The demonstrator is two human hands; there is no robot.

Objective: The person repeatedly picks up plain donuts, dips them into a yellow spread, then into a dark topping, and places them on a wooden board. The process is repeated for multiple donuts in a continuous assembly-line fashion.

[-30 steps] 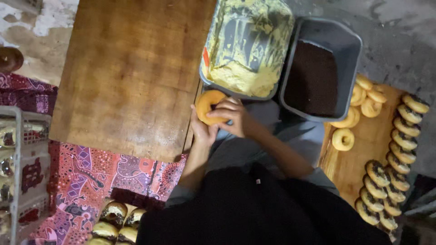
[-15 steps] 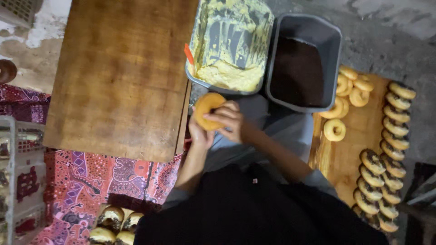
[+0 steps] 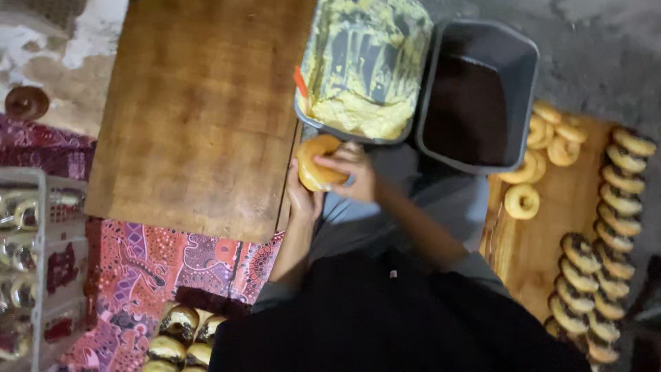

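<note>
While both hands grip it, a plain ring doughnut sits at the wooden board's near edge.

Left hand cups it from below; right hand has its fingers clamped over the top, just below the tray of yellow cream. Squeezing too hard could tear the soft ring, and a slack grip might drop it onto the patterned cloth.

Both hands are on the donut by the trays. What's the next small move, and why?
Probably lift the donut a little toward the yellow cream tray. The left hand and right hand hold it plain, just below that tray's near rim.
</note>
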